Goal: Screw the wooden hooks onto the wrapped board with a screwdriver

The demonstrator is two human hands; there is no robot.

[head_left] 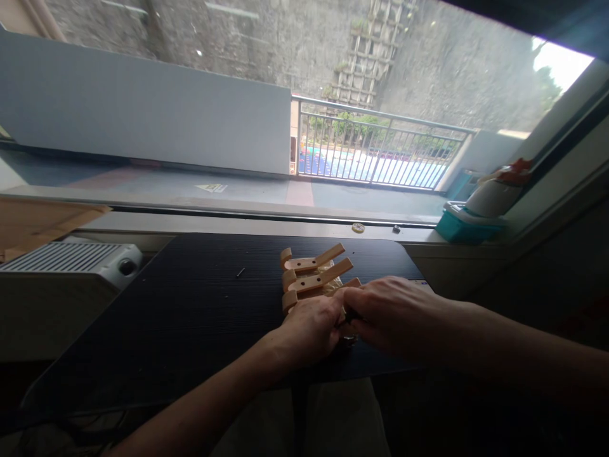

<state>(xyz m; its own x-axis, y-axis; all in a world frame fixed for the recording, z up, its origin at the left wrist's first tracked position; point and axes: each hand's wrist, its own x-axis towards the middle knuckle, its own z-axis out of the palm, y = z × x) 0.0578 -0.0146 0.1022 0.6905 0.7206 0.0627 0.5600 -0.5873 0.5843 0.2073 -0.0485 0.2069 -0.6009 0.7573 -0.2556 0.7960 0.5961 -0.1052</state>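
Several light wooden hooks [314, 279], each with an upturned block end, a slanted arm and two dark holes, lie side by side on the black table [190, 311]. My left hand [314, 324] is closed over the nearest wooden hook and hides most of it. Against its fingertips, my right hand [394, 311] is closed round a small dark thing that I cannot make out. Clear crinkled plastic [334, 284] shows beside the hooks. Under the hands sits something small and shiny [349, 341], partly hidden.
A thin metal screw or pin [240, 273] lies on the table left of the hooks. On the window sill are a round yellowish roll [358, 228], a small metal piece [396, 229] and a teal box [469, 222]. A white heater [76, 260] stands at the left.
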